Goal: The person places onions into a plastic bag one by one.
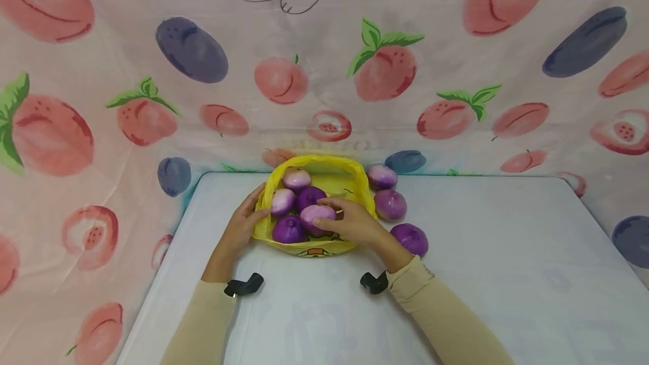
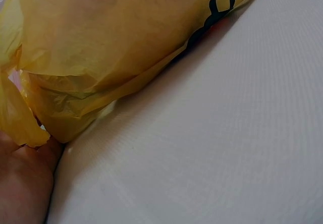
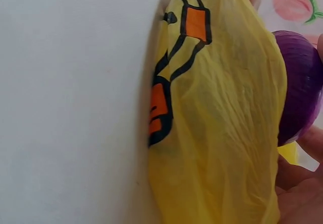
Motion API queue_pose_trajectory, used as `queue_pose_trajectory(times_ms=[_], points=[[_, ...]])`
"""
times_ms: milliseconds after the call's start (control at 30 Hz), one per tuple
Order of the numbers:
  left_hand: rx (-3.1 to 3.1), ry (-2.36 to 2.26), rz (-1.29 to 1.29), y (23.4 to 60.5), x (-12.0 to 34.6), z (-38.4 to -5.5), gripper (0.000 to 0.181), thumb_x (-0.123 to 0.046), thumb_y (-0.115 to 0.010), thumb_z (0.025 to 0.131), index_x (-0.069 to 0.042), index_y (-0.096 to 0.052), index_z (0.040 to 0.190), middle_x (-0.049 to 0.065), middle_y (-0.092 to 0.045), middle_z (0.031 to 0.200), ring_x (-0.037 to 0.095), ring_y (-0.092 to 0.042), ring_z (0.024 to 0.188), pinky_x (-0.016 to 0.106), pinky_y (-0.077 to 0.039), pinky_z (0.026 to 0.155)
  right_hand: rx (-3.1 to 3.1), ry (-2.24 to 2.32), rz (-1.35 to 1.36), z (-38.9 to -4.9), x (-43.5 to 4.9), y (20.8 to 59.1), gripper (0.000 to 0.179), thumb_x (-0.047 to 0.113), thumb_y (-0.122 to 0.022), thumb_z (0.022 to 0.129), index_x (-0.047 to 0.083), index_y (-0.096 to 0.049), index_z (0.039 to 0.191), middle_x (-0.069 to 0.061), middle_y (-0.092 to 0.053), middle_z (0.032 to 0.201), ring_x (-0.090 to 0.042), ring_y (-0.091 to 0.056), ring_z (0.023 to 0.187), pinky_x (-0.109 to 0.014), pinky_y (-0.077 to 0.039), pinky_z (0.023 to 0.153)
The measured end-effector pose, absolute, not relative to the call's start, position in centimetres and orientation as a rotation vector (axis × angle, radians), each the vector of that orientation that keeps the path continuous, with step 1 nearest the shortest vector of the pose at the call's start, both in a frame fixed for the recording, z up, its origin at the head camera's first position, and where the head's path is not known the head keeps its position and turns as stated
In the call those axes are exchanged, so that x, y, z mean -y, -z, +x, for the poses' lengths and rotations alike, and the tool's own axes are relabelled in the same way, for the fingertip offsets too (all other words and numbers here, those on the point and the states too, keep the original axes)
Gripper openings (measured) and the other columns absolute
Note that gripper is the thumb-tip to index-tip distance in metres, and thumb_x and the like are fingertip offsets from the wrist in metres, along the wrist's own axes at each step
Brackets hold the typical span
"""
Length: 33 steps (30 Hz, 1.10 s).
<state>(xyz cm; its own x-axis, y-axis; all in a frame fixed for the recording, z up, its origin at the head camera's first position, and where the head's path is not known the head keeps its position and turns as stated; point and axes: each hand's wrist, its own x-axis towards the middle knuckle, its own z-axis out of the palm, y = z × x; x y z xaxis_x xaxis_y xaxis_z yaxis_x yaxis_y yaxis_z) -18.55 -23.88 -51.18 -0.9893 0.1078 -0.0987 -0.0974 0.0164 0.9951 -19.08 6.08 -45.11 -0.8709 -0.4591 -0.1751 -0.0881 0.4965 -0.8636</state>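
A yellow plastic bag (image 1: 362, 182) with a printed cartoon lies on the table, its mouth held wide. My left hand (image 1: 240, 232) grips the bag's left edge, thumb over the rim; its other fingers are mostly hidden. Inside the mouth, my right hand (image 1: 357, 223) holds a purple onion (image 1: 318, 217) between thumb and fingers. Several other onions lie in the bag, among them a dark purple one (image 1: 289, 230) and a paler one (image 1: 282, 201). In the right wrist view, the held onion (image 3: 300, 88) shows beyond the bag's side (image 3: 227, 108).
Along the bag's right side stand three loose onions: one at the back (image 1: 382, 177), a middle one (image 1: 390, 204) and a darker one (image 1: 409, 239) beside the right wrist. A white table (image 1: 507, 275) lies beneath, with a fruit-printed cloth (image 1: 324, 32) behind it.
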Motion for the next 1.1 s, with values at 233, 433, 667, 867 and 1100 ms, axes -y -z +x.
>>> queue_pose_trajectory(times_ms=[233,433,667,867,1100], points=[[-2.13,-2.096,0.016,50.9,23.8,-18.5,0.063,-0.017,-0.058,0.102,-0.035,-0.036,0.159,-0.008,-0.028,0.168,0.016,-0.027,0.154,0.037,-0.028,0.125,-2.385,1.312,-0.491,-19.0,-5.9,45.6,0.064,0.055,-0.072,0.09,0.023,-0.058,0.144,-0.004,-0.06,0.145,-0.025,-0.056,0.131,-0.048,-0.046,0.113],[-2.125,-2.095,0.029,51.0,23.8,-18.5,0.064,-0.017,-0.058,0.103,-0.034,-0.035,0.159,-0.008,-0.029,0.168,0.016,-0.027,0.154,0.023,-0.035,0.118,-2.401,1.281,-0.468,-18.8,-5.8,45.6,0.065,0.054,-0.072,0.09,0.022,-0.058,0.144,-0.004,-0.061,0.144,-0.026,-0.055,0.132,-0.049,-0.044,0.115],[-2.136,-2.096,0.041,51.0,23.9,-18.5,0.064,-0.016,-0.058,0.103,-0.032,-0.035,0.16,-0.006,-0.03,0.168,0.017,-0.028,0.153,0.014,-0.038,0.11,-2.439,1.221,-0.472,-18.8,-5.6,46.0,0.067,0.057,-0.072,0.088,0.021,-0.058,0.144,-0.004,-0.063,0.141,-0.026,-0.057,0.13,-0.049,-0.045,0.114],[-2.145,-2.08,0.029,51.2,24.1,-18.6,0.063,-0.017,-0.058,0.103,-0.034,-0.035,0.159,-0.006,-0.03,0.168,0.018,-0.028,0.154,0.025,-0.035,0.119,-2.449,1.197,-0.466,-18.8,-5.6,46.3,0.071,0.06,-0.073,0.087,0.021,-0.057,0.144,-0.004,-0.063,0.141,-0.027,-0.057,0.13,-0.05,-0.044,0.114],[-2.144,-2.085,0.03,51.3,24.0,-18.4,0.063,-0.018,-0.057,0.103,-0.034,-0.035,0.16,-0.004,-0.029,0.168,0.021,-0.028,0.154,0.03,-0.034,0.12,-2.471,1.184,-0.448,-18.8,-5.6,46.6,0.07,0.06,-0.073,0.086,0.021,-0.059,0.143,-0.003,-0.063,0.14,-0.025,-0.057,0.13,-0.049,-0.044,0.114]])
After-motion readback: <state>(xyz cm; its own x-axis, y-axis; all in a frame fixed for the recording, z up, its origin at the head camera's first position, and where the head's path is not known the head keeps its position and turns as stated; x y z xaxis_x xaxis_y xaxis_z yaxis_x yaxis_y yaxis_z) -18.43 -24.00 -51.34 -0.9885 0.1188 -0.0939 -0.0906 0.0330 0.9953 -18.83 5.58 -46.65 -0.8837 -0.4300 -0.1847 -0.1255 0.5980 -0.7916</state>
